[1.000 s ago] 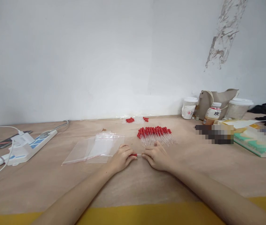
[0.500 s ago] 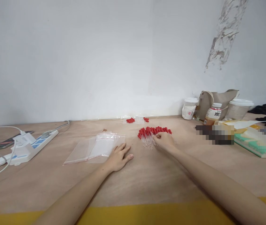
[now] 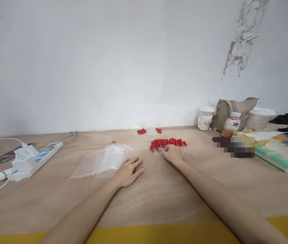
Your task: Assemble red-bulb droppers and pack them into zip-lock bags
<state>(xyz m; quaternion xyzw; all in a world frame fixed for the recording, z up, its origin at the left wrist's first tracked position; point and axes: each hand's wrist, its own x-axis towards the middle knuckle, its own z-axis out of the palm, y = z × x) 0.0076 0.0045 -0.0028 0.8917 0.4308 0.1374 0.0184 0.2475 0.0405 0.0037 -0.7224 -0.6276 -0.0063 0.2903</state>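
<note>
My left hand point(image 3: 129, 172) lies flat with fingers spread, partly over the right edge of the clear plastic zip bags point(image 3: 110, 158). A row of thin pale sticks with red ends point(image 3: 169, 141) lies side by side to its right, red ends toward the wall. At the near side of this row, my right hand point(image 3: 173, 154) has its thumb and fingers pinched together among the pale stems. What sits between those fingertips is too small to make out. The hand covers part of the stems.
Small red pieces point(image 3: 141, 131) lie on clear plastic by the wall. A white power strip point(image 3: 36, 161) with cables is at left. Lidded cups point(image 3: 206, 118), a bottle point(image 3: 231, 124), a grey bag point(image 3: 221, 113) and a green-and-white pack point(image 3: 273, 158) stand or lie at right.
My right hand has shifted slightly left along the row, uncovering stems on its right side. My left hand has stayed in place on the bags.
</note>
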